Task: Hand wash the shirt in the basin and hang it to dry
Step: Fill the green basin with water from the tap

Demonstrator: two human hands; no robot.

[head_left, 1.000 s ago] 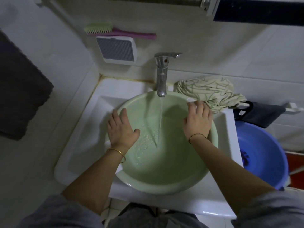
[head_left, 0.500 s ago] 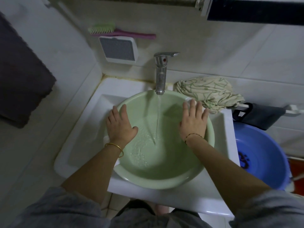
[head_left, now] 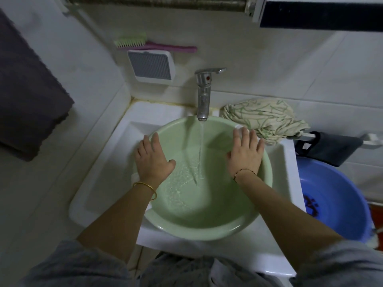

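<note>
**Basin filling, shirt waiting at the sink corner**

The crumpled cream shirt with a green line pattern (head_left: pixel 263 117) lies bunched on the back corner of the sink, at about 1 o'clock from the basin and just outside its rim; it is not in the water. The round pale green plastic basin (head_left: pixel 207 233) sits inside the white ceramic sink (head_left: pixel 99 183), with shallow water rippling over its bottom. A thin stream of water (head_left: pixel 200 146) falls into it from the chrome tap (head_left: pixel 203 94) at 12 o'clock.

The left hand (head_left: pixel 152 160) lies flat on the basin rim at 9 o'clock, fingers straight and close together, thumb spread out over the bowl; a gold bangle (head_left: pixel 146 186) circles that wrist. The right hand (head_left: pixel 244 154) rests flat on the rim at 2 o'clock, fingers straight and slightly fanned, fingertips near the shirt, with a thin dark cord bracelet (head_left: pixel 244 171) at the wrist. Neither hand grips anything.

At 3 o'clock, beside the sink, stands a blue plastic tub (head_left: pixel 335 199), with a dark cloth (head_left: pixel 331 146) draped on a rail above it. On the wall at 11 o'clock sits a white vented box (head_left: pixel 151 66) with a green-and-pink brush (head_left: pixel 153 45) on top. A dark grey towel (head_left: pixel 27 90) hangs at 9 o'clock.
</note>
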